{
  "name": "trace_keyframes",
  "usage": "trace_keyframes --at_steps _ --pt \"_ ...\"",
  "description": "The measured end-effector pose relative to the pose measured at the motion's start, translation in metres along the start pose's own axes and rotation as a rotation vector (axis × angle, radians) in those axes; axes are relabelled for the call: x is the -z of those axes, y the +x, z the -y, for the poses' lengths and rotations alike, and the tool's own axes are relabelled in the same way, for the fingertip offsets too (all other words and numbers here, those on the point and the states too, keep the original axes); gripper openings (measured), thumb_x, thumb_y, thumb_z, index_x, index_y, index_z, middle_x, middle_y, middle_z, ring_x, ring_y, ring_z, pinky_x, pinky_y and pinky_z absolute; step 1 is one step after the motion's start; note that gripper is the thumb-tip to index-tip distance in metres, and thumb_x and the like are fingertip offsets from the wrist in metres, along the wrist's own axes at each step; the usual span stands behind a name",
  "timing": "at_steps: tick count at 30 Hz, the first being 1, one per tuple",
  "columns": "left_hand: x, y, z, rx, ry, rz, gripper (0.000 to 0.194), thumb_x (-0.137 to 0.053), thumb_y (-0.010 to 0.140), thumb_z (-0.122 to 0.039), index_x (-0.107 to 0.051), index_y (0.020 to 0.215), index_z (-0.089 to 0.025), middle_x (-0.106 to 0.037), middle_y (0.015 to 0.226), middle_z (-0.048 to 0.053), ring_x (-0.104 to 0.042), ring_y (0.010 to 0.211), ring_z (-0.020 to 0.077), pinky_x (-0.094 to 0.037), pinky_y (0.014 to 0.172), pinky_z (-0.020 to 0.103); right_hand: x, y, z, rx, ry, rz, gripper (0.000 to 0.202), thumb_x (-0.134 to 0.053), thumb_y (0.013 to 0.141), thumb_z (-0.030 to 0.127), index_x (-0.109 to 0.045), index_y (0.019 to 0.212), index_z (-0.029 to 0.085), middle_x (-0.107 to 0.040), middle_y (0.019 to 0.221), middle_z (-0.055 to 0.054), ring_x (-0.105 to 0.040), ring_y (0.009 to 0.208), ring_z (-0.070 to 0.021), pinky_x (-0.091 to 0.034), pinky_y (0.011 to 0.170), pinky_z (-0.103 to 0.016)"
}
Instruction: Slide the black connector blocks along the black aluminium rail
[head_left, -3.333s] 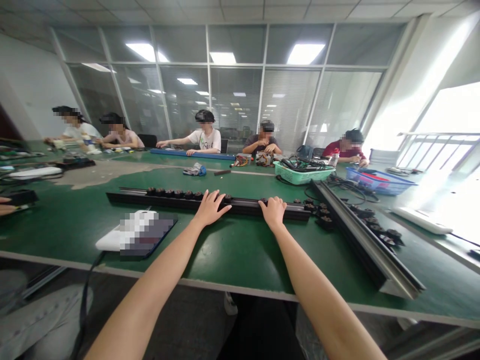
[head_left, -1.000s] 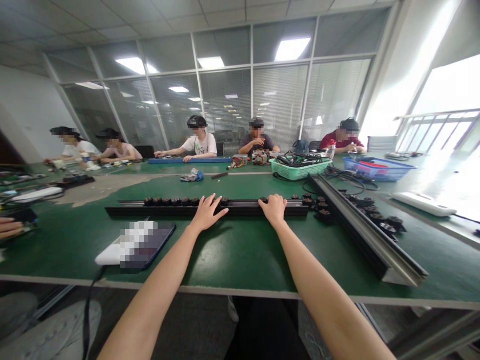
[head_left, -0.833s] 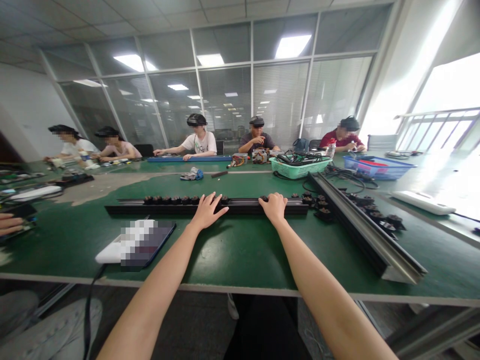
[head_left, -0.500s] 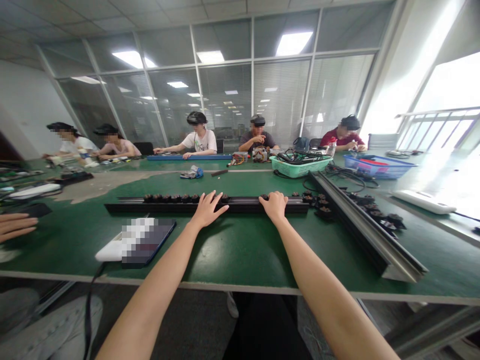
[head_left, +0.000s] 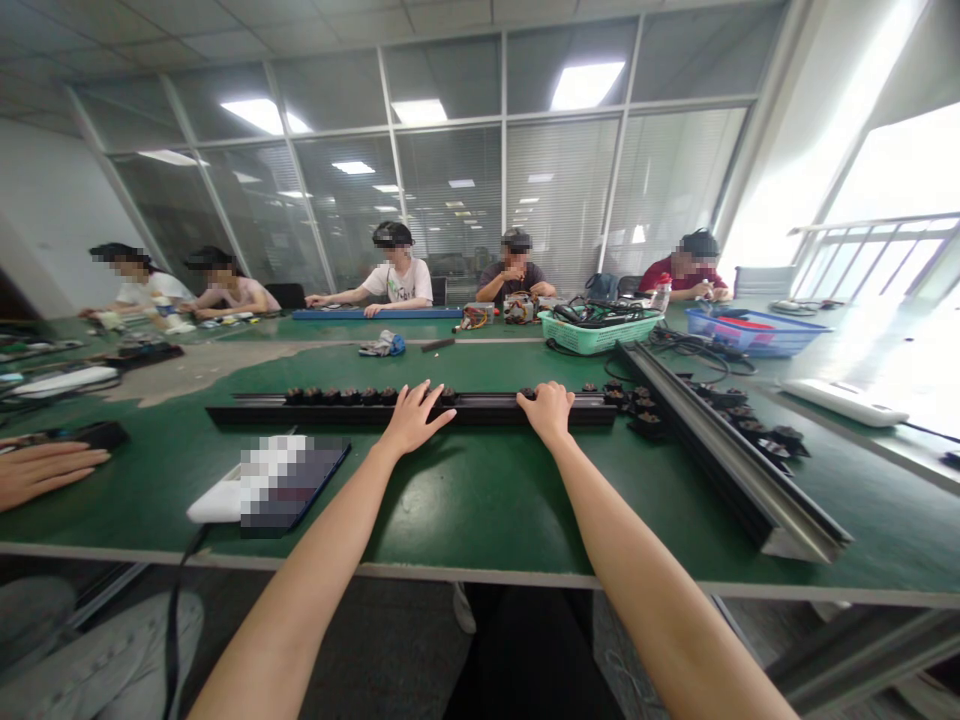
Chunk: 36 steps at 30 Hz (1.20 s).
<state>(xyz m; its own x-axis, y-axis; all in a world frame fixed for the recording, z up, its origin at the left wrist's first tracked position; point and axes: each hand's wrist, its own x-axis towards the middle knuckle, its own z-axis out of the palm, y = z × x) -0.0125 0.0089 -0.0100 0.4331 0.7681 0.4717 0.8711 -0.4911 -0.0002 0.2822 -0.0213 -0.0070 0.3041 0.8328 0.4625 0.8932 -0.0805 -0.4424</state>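
A long black metal rail (head_left: 487,412) lies crosswise on the green table in front of me. Several small black modules (head_left: 349,396) with brownish tops sit in a row along its left part. My left hand (head_left: 412,420) rests on the rail at the right end of that row, its fingers spread. Farther right, my right hand (head_left: 549,412) has its thumb and fingers curled around another small black module (head_left: 527,394) on the rail; the fingers partly hide it. More loose modules (head_left: 645,410) lie past the rail's right end.
A second, wider metal channel (head_left: 735,460) slants across the right side. A phone-like dark slab and a white object (head_left: 217,500) lie front left. Behind are a green basket (head_left: 600,335) of cables and a blue basket (head_left: 757,335). A co-worker's hand (head_left: 52,470) rests at far left.
My two hands and the rail stay practically in place. At far left, the co-worker's hand has come farther into view, with a dark object beside it.
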Motion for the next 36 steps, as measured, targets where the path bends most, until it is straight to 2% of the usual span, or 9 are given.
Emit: trace_keyframes --at_steps 21,27,31,36 --pt "-0.0010 0.0006 0.0012 -0.001 0.004 0.002 0.085 -0.027 0.100 -0.075 -0.042 0.158 -0.016 -0.039 0.164 0.020 -0.033 0.155 0.0307 -0.014 0.130 0.054 0.0039 -0.0025 -0.0001 -0.003 -0.016 -0.029 0.036 -0.057 0.094 0.042 -0.076 0.097 0.011 -0.070 0.112 -0.019 -0.057 0.111 -0.0322 -0.034 0.099 -0.042" --pt "0.0004 0.0001 0.0005 0.004 -0.008 -0.004 0.081 -0.029 0.100 -0.075 -0.042 0.158 -0.020 -0.041 0.164 0.016 -0.033 0.155 0.0302 -0.015 0.129 0.054 0.0042 -0.0016 -0.0007 -0.014 -0.019 -0.024 0.036 -0.057 0.094 0.042 -0.076 0.097 0.012 -0.069 0.112 -0.019 -0.056 0.111 -0.0327 -0.034 0.099 -0.042" --pt "0.0005 0.0000 0.0006 0.000 -0.013 -0.002 0.083 -0.029 0.100 -0.075 -0.043 0.158 -0.017 -0.040 0.164 0.018 -0.033 0.155 0.0310 -0.014 0.129 0.055 0.0043 -0.0013 -0.0010 -0.021 -0.029 -0.024 0.038 -0.056 0.093 0.042 -0.076 0.099 0.011 -0.069 0.112 -0.020 -0.055 0.111 -0.0330 -0.034 0.099 -0.043" --pt "0.0003 -0.0003 0.0008 -0.001 -0.028 -0.009 0.080 -0.030 0.099 -0.075 -0.042 0.158 -0.022 -0.042 0.164 0.014 -0.034 0.155 0.0305 -0.015 0.129 0.055 0.0046 -0.0012 -0.0013 -0.038 -0.043 -0.031 0.041 -0.055 0.092 0.042 -0.076 0.102 0.009 -0.068 0.113 -0.021 -0.054 0.112 -0.0340 -0.034 0.098 -0.044"
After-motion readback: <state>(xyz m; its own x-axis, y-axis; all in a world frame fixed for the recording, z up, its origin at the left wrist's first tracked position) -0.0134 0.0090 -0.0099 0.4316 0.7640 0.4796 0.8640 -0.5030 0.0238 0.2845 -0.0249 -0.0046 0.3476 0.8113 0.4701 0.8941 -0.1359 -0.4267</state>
